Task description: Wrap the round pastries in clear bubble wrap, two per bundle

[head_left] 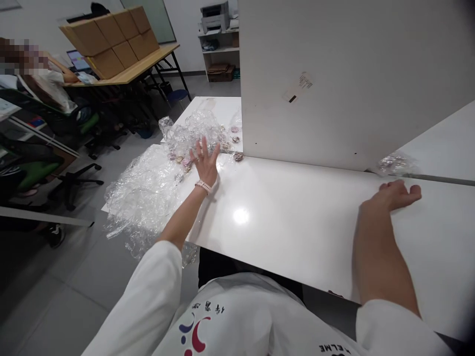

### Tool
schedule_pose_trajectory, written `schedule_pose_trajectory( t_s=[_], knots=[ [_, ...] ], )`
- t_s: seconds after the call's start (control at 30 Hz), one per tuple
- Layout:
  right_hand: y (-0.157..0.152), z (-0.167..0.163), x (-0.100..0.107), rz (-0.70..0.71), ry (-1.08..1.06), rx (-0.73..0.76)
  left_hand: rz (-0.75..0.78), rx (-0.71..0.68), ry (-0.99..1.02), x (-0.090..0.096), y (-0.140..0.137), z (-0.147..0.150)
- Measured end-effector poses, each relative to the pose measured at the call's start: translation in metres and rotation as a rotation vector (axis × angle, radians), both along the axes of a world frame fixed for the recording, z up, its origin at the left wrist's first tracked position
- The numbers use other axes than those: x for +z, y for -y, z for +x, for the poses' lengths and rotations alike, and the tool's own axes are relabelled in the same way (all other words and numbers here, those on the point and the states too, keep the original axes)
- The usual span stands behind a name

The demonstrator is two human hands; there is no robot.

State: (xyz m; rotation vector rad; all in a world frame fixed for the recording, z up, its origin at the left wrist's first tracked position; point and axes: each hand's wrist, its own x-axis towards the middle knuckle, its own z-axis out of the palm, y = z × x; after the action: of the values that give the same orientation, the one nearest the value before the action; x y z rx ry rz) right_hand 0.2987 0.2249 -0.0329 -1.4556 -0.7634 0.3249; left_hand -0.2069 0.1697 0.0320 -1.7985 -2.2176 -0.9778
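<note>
My left hand (pixel 206 160) is open, its fingers spread over the edge of a heap of clear plastic wrapping (pixel 202 128) on the white table. Small round, coloured wrapped pieces (pixel 185 161) lie beside its fingers, too small to name. A larger crumpled sheet of clear plastic (pixel 144 193) spreads to the left and hangs over the table edge. On the right, my right hand (pixel 399 195) is loosely bent above the tabletop with a finger or thumb sticking out; nothing shows in it. Just beyond it lies a small clear plastic bundle (pixel 397 164).
A tall white panel (pixel 334 89) stands along the back of the white table (pixel 282 207). To the left, a person (pixel 48 74) sits near a wooden desk with stacked cardboard boxes (pixel 111 42). Office chairs (pixel 74 173) stand on the floor; a printer (pixel 215 17) tops a shelf behind.
</note>
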Motion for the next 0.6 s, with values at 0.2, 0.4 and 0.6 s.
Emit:
schedule_pose_trajectory(
  t_s=[0.2, 0.4, 0.6],
  knots=[
    [0.080, -0.030, -0.013, -0.023, -0.257, -0.127, -0.019, -0.205, -0.019, 0.038, -0.034, -0.013],
    [0.143, -0.079, 0.006, -0.152, -0.372, 0.043, -0.012, -0.370, 0.035, 0.051, 0.072, 0.067],
    [0.218, -0.129, 0.045, -0.540, -0.682, 0.890, -0.328, -0.755, 0.051, -0.006, 0.210, 0.179]
  ],
)
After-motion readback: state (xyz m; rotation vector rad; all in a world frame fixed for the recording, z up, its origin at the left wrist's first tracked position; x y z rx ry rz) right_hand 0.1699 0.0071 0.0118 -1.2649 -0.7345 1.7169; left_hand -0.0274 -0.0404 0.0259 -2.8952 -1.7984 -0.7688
